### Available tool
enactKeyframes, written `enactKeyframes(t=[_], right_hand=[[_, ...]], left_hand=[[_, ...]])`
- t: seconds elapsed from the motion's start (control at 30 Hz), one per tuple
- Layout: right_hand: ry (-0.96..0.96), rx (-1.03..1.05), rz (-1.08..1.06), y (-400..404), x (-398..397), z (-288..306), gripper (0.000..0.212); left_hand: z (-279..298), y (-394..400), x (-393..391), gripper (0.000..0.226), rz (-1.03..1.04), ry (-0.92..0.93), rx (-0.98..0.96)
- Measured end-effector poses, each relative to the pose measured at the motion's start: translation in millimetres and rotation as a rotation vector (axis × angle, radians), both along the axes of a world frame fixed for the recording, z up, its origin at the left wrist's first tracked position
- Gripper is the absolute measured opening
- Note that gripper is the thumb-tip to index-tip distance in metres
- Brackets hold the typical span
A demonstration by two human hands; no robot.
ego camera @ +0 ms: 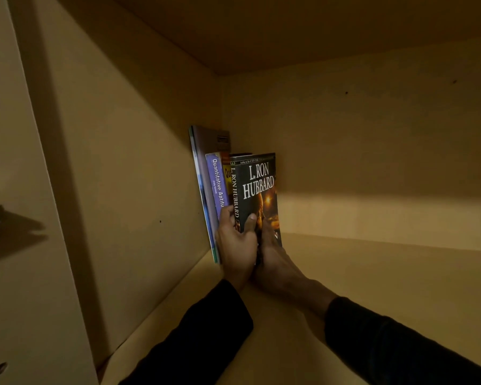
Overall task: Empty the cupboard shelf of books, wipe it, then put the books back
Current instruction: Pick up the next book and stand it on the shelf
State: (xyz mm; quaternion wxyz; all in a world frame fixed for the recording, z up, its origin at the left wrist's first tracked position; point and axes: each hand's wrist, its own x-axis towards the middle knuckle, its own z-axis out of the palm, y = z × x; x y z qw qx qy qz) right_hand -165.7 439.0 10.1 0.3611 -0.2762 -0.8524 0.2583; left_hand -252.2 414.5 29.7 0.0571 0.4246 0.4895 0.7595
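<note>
Black-covered, the paperback (pixel 257 190) stands upright at the back left corner of the shelf (pixel 372 287), outermost in a short row of books (pixel 214 190) leaning on the cupboard's side wall (pixel 128 162). Both hands clasp its lower part: the left hand (pixel 235 243) wraps the spine with the thumb on the cover, the right hand (pixel 272 254) holds the open edge. Letting go carelessly, I judge, could tip it rightward, since nothing props that side, and the purple book (pixel 217 182) beside it might slide along with it.
</note>
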Motion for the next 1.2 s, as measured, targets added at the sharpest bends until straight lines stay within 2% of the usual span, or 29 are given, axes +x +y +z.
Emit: enactKeyframes(t=[0.53,0.8,0.97,1.2], right_hand=[[-0.044,-0.112,-0.007,37,-16,-2,0.114],[-0.041,-0.123,0.001,47,-19,-5,0.113],[0.002,-0.099,0.003,47,-21,-13,0.11],[0.041,-0.082,0.02,42,-17,-13,0.098]], left_hand=[[-5,23,-31,0.046,0.025,0.171,-0.168],[-2,27,-36,0.038,0.06,0.261,-0.177],[0,24,-35,0.042,0.116,0.27,-0.21],[7,16,-32,0.036,0.223,0.288,-0.264]])
